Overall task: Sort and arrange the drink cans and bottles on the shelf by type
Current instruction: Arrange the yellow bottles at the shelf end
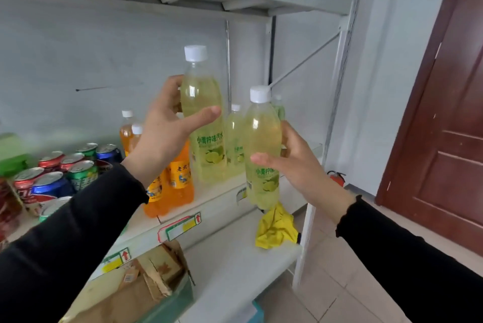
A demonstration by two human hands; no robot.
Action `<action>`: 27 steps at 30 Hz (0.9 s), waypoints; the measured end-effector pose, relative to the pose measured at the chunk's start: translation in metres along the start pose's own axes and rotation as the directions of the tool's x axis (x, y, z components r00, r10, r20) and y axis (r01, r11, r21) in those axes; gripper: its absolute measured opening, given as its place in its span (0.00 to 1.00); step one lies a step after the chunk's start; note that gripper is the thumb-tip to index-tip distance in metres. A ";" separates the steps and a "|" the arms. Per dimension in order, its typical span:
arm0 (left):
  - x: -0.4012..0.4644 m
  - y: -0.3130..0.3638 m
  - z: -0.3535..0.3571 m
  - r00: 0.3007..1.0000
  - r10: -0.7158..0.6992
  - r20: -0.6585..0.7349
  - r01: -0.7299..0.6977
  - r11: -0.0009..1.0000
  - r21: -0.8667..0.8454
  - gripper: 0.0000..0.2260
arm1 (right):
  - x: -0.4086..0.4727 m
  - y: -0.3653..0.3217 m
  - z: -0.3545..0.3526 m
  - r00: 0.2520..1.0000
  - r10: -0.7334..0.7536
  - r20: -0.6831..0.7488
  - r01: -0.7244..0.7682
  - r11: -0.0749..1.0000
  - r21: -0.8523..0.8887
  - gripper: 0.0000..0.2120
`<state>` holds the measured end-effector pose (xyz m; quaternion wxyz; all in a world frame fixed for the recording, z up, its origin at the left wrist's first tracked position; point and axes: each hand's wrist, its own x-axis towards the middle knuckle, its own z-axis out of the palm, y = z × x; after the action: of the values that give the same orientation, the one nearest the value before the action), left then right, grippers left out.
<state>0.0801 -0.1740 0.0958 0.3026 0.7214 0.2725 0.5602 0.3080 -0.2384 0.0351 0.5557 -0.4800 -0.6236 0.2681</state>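
**Two lime soda bottles held at the shelf**

The left hand grips one lime soda bottle at its upper body, above the shelf. The right hand grips a second lime bottle at mid-body, in front of the shelf edge. Both are clear plastic, hold pale yellow-green liquid, carry white screw caps, and stand near upright, caps up. Further lime bottles stand behind. Orange soda bottles and aluminium cans stand to the left.
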 end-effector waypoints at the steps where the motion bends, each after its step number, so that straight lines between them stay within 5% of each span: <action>1: 0.008 0.004 0.008 1.000 0.020 -0.005 -0.020 0.999 0.037 0.24 | 0.008 -0.001 -0.013 0.999 -0.039 0.000 0.039 0.999 -0.020 0.40; 5: 0.042 0.018 0.024 0.989 0.146 0.003 -0.142 0.960 0.240 0.27 | 0.053 -0.014 -0.049 0.979 -0.206 -0.004 0.205 0.975 -0.090 0.30; 13: 0.126 -0.010 0.007 0.981 0.183 -0.056 -0.144 0.898 0.417 0.28 | 0.189 -0.015 -0.045 0.915 -0.403 0.022 0.404 0.915 -0.022 0.32; 21: 0.222 -0.073 -0.020 0.981 -0.187 -0.047 0.188 0.872 0.451 0.29 | 0.327 0.026 -0.026 0.966 -0.136 0.222 0.148 0.988 -0.038 0.33; 27: 0.252 -0.123 -0.016 0.835 -0.541 0.098 0.446 0.770 0.456 0.29 | 0.397 0.063 -0.013 0.840 0.165 0.517 -0.106 0.984 -0.142 0.34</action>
<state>0.1142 0.0945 0.1696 0.3080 0.7290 0.5301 0.3043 0.3703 0.1395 0.1566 0.3166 -0.4604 -0.7298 0.3941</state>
